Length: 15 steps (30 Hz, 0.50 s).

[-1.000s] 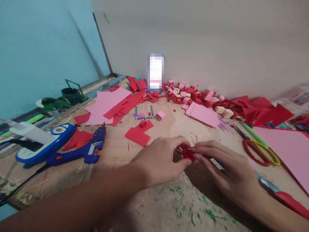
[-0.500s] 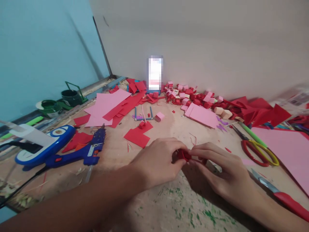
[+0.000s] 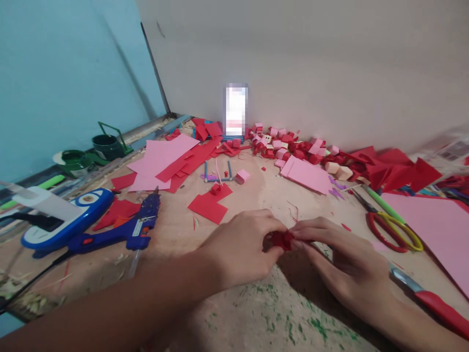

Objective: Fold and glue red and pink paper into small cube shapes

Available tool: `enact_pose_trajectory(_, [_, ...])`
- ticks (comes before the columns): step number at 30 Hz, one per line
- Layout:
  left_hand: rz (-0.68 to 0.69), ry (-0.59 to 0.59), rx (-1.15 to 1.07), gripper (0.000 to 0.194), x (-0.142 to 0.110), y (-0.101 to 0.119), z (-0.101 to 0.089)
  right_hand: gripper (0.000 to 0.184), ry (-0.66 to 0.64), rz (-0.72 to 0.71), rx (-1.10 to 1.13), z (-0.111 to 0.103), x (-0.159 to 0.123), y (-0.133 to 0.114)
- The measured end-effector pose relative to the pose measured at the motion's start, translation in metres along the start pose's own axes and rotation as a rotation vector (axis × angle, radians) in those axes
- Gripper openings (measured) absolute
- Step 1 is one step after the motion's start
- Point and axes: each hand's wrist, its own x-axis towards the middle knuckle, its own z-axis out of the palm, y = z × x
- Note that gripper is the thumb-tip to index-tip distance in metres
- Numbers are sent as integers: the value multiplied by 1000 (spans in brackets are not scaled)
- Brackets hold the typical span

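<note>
In the head view, a small folded piece of red paper (image 3: 281,240) is held between both hands, low in the middle over the table. My left hand (image 3: 249,244) pinches its left side with thumb and fingertips. Thumb and fingers of my right hand (image 3: 337,254) are closed on its right edge. The fingers cover part of the paper, so its full shape is hidden. Beyond the hands lie a notched red paper piece (image 3: 209,206) and a small pink paper cube (image 3: 242,176).
At left are a blue glue gun (image 3: 141,227) and a blue-and-white power strip (image 3: 69,220). Scissors with red and yellow handles (image 3: 397,232) and a red-handled cutting tool (image 3: 436,303) lie at right. Pink sheets (image 3: 308,176), small cubes (image 3: 282,144) and a lit phone (image 3: 235,110) stand farther back.
The right hand's fingers have closed nearer the left hand along the red paper, and its wrist has shifted slightly right. The left hand has barely moved.
</note>
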Motion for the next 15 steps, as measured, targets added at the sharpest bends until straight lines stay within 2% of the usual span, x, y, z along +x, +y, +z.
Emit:
enact_pose_trajectory(9, [-42,-42,2,16,3,-1,-1,16,30,144,125,4,5,2])
enact_pose_trajectory(11, [-28,-42,-5,20,2,1,-3,14,26,235,195,3,5,4])
enact_pose_trajectory(13, [-8,0,-29,25,1,3,-7,10,30,384,317,2,4,5])
enact_pose_trajectory(15, [47,69,-45,18,0,3,-9,23,38,537,498,2,3,7])
